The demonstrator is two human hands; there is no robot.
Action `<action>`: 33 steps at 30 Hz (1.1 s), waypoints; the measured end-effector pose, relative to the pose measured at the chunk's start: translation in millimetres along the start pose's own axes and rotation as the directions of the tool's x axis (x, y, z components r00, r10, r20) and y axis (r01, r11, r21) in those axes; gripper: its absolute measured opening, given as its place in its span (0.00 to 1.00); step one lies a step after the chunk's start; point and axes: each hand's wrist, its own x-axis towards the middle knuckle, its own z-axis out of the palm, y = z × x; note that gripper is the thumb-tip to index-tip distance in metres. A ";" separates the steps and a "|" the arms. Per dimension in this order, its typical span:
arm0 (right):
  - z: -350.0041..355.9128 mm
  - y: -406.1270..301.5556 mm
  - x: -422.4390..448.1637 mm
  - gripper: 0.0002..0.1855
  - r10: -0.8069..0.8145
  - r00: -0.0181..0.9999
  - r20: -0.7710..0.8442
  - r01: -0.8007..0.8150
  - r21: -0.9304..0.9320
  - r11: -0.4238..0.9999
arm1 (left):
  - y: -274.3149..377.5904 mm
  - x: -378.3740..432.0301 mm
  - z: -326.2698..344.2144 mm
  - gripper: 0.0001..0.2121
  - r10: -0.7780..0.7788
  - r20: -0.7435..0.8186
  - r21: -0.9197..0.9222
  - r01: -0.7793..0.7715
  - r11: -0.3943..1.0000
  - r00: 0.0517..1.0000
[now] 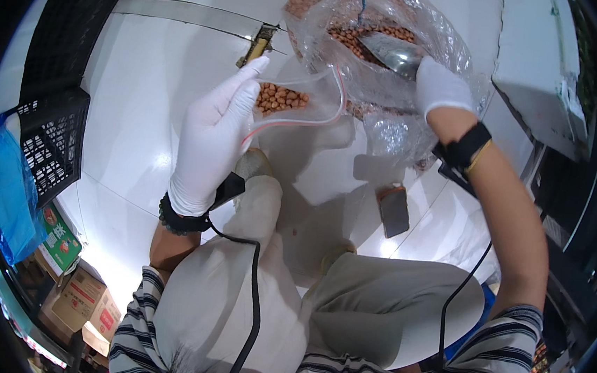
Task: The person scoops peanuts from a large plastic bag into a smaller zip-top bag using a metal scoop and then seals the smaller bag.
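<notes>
My left hand [219, 127], in a white glove, grips a clear zip bag [320, 96] by its side. The bag's red-edged mouth gapes to the right, and a portion of brown nuts [280, 100], perhaps peanuts, sits inside. My right hand [443, 87], gloved too, is closed around a metal scoop [397, 55], its handle hidden in the fist. The scoop's tip rests among more nuts [349, 39] in a large clear plastic sack [375, 84] lying open on the floor. Both wrists wear black straps.
A phone [395, 212] lies on the white tiled floor [130, 120]. Black plastic crates [52, 141], a blue plastic bag [9, 190] and cardboard boxes [79, 298] line the left. A white foam box [536, 68] stands at the right. Black cables [254, 298] run from my wrists.
</notes>
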 end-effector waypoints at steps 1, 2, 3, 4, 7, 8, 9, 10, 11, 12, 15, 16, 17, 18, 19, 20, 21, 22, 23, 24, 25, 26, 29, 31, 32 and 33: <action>-3.5 -7.8 -6.2 0.07 0.016 0.997 -0.069 -0.016 0.007 1.000 | -1.3 -1.0 -1.3 0.17 0.001 0.002 0.001 -0.001 1.000 1.000; 1.3 -9.6 -12.3 0.06 -0.096 0.967 -0.237 0.090 -0.036 0.995 | -3.0 -1.5 -2.7 0.17 0.002 0.004 0.001 -0.002 1.000 1.000; 4.5 -11.5 -14.3 0.06 -0.110 0.964 -0.243 0.105 -0.035 0.994 | -4.6 -0.7 -3.7 0.17 0.005 -0.013 0.001 -0.005 1.000 1.000; 7.0 -13.8 -14.7 0.04 -0.129 0.952 -0.276 0.115 -0.066 0.991 | -6.5 0.6 -4.8 0.17 0.023 0.003 -0.010 -0.023 1.000 1.000; 2.5 -19.5 -17.4 0.03 -0.164 0.930 -0.328 0.096 -0.213 0.972 | -11.1 2.4 -11.1 0.17 0.078 0.010 0.040 -0.078 0.996 0.997; -6.0 -23.9 -21.1 0.03 -0.149 0.931 -0.335 0.066 -0.247 0.967 | -8.1 2.7 -12.5 0.17 0.073 0.001 0.066 -0.072 0.995 0.997; -11.6 -26.6 -24.2 0.03 -0.135 0.931 -0.339 0.036 -0.283 0.958 | -6.7 1.5 -12.7 0.16 0.064 -0.007 0.089 -0.063 0.994 0.998; -10.7 -27.8 -24.0 0.03 -0.147 0.931 -0.334 0.049 -0.285 0.957 | -8.1 0.8 -14.2 0.16 0.056 -0.018 0.086 -0.054 0.995 0.998; -9.3 -28.4 -23.3 0.04 -0.117 0.926 -0.358 0.032 -0.234 0.972 | -9.9 0.7 -16.2 0.16 0.044 -0.019 0.089 -0.042 0.995 0.999; -10.8 -26.2 -22.3 0.04 -0.082 0.920 -0.384 0.009 -0.188 0.982 | -10.2 1.5 -16.3 0.16 0.039 -0.015 0.086 -0.037 0.996 0.999; 3.5 -13.6 11.8 0.04 -0.136 0.948 -0.288 0.079 -0.201 0.976 | -14.5 5.6 -11.3 0.16 0.064 -0.015 0.081 -0.063 0.995 0.998; 6.7 -14.9 25.0 0.05 -0.118 0.938 -0.326 0.062 -0.175 0.983 | -13.5 5.9 -12.8 0.16 0.066 -0.025 0.084 -0.063 0.994 0.998; 4.2 -17.2 37.8 0.05 -0.125 0.935 -0.331 0.070 -0.172 0.983 | -12.3 6.1 -14.3 0.16 0.104 -0.041 0.133 -0.097 0.986 0.994; 2.4 -16.8 49.8 0.05 -0.055 0.924 -0.378 0.010 -0.119 0.993 | -15.3 6.3 -12.8 0.16 0.115 -0.051 0.149 -0.106 0.983 0.992; 0.2 -13.8 61.0 0.07 0.023 0.908 -0.419 -0.053 -0.061 0.997 | -16.2 6.9 -10.0 0.16 0.128 -0.055 0.167 -0.118 0.979 0.990; -1.3 -8.3 73.9 0.07 0.019 0.910 -0.414 -0.050 -0.066 0.997 | -15.9 7.8 -8.1 0.16 0.135 -0.053 0.189 -0.123 0.974 0.989; -3.2 -3.2 87.1 0.08 -0.049 0.943 -0.330 0.013 -0.110 0.994 | -13.5 7.1 -9.6 0.16 0.144 -0.048 0.219 -0.130 0.967 0.988; -3.5 5.9 100.3 0.10 -0.107 0.964 -0.244 0.069 -0.159 0.985 | -13.4 6.9 -9.2 0.16 0.146 -0.039 0.212 -0.135 0.968 0.988; -1.3 15.0 114.2 0.14 -0.072 0.981 -0.180 0.062 -0.063 0.996 | -13.5 5.5 -9.0 0.15 0.122 -0.030 0.217 -0.112 0.970 0.992; -5.4 10.8 118.6 0.14 -0.031 0.986 -0.162 0.022 -0.054 0.998 | -13.1 3.6 -10.7 0.15 0.108 -0.030 0.222 -0.098 0.970 0.994; -10.0 4.2 121.0 0.14 0.012 0.989 -0.144 -0.019 -0.047 0.999 | -12.7 2.1 -12.1 0.15 0.095 -0.028 0.227 -0.086 0.970 0.995; -8.8 -0.4 122.4 0.14 0.015 0.989 -0.144 -0.023 -0.050 0.998 | -12.7 1.3 -13.3 0.15 0.034 -0.021 0.261 -0.027 0.965 0.999; 2.0 -17.5 125.1 0.16 0.051 0.996 -0.073 -0.051 0.012 0.999 | -23.1 0.4 -15.7 0.15 0.077 -0.023 0.284 -0.067 0.957 0.997; 5.1 -25.2 115.5 0.17 0.129 0.991 -0.038 -0.119 0.194 0.974 | -29.7 0.9 -14.9 0.15 0.180 -0.041 0.270 -0.162 0.949 0.983; 4.2 -28.2 111.0 0.19 0.161 0.987 -0.017 -0.151 0.253 0.955 | -30.8 0.9 -14.5 0.15 0.196 -0.041 0.263 -0.179 0.948 0.980; 7.3 -26.2 108.8 0.19 0.163 0.986 -0.017 -0.154 0.248 0.956 | -31.2 1.7 -13.0 0.15 0.214 -0.034 0.254 -0.198 0.947 0.976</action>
